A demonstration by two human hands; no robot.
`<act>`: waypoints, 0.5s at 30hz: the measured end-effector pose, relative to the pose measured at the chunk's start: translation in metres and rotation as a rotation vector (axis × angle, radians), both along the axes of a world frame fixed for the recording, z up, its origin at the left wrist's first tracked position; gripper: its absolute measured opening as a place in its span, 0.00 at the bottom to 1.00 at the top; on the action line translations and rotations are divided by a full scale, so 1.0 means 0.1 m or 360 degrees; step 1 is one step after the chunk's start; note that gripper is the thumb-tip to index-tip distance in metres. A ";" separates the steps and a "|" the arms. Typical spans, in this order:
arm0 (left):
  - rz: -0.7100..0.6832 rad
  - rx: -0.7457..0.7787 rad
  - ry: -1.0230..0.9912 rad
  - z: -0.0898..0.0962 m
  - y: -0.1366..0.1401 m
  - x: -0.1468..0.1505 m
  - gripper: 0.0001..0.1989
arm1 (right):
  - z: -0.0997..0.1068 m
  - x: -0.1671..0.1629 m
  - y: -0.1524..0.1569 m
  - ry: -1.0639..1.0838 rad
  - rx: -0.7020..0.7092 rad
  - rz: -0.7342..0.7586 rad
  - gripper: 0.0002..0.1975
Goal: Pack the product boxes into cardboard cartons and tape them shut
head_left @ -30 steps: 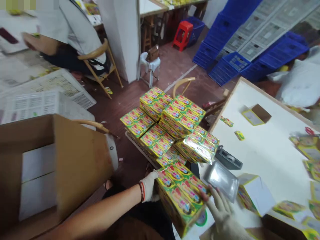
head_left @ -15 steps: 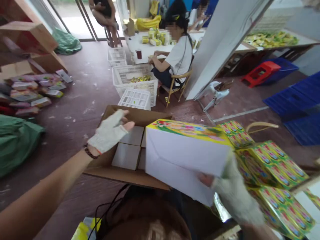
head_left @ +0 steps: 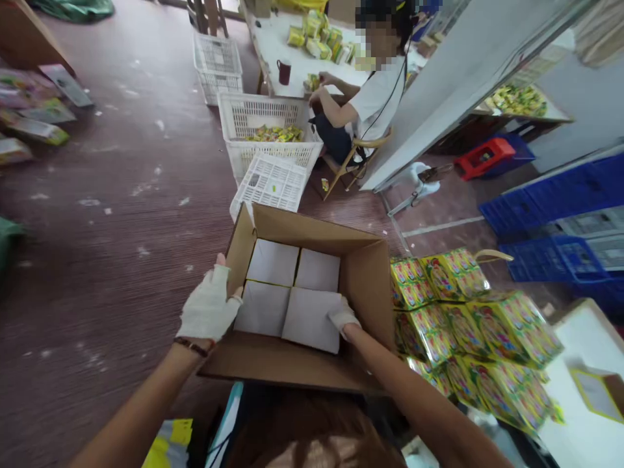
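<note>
An open cardboard box [head_left: 312, 224] stands in front of me with several boxes packed in it, white faces up. My left hand [head_left: 208, 304], in a white fingerless glove, straddles the left wall of the cardboard box, thumb inside and fingers outside. Inside, my right hand [head_left: 344, 317], also gloved, grips the right edge of the near-right white-faced box [head_left: 312, 320]. That box sits slightly higher than the neighbouring white-faced box [head_left: 266, 307]. The fingertips of my right hand are partly hidden.
Stacked yellow-green printed boxes [head_left: 468, 325] stand at the right. Beyond the cardboard box are an upturned white crate [head_left: 273, 182] and a larger white crate [head_left: 270, 117] holding small packets. A seated person [head_left: 375, 104] works at a white table [head_left: 273, 45] by a pillar [head_left: 458, 84].
The printed box in my right hand has gone from above the carton's right side down into its near-right space. My left hand has come onto the left wall. The view has tilted down.
</note>
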State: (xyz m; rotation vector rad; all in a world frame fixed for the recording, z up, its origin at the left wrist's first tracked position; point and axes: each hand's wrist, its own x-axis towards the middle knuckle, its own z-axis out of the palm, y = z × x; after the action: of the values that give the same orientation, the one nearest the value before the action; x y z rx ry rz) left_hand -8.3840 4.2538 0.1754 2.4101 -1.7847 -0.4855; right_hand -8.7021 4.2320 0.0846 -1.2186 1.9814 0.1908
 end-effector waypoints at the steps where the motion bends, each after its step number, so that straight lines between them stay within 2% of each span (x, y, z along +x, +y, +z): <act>1: -0.0001 -0.0018 -0.0001 -0.02 0.01 0.02 0.39 | -0.07 0.06 0.01 0.0100 0.0004 0.0060 0.41; 5: -0.0024 -0.0109 0.0015 -0.09 0.03 0.08 0.39 | -0.34 0.28 0.08 0.0551 0.0188 0.0696 0.56; 8: -0.0036 -0.0164 0.0017 -0.12 0.04 0.08 0.39 | -0.58 0.29 0.10 0.0574 0.0344 0.1011 0.58; 12: -0.0013 -0.0174 -0.0026 -0.14 0.03 0.05 0.40 | -0.85 0.21 0.03 0.0438 0.0547 0.1182 0.61; 15: 0.0062 -0.0114 -0.0015 -0.12 0.04 0.07 0.41 | -0.85 0.28 -0.06 0.0417 0.0586 0.1123 0.61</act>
State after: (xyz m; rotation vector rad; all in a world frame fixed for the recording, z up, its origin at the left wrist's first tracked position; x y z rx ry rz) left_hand -8.3775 4.2577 0.1637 2.3980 -1.7241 -0.3996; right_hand -8.6746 4.2261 0.0000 -1.6463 1.5387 1.0616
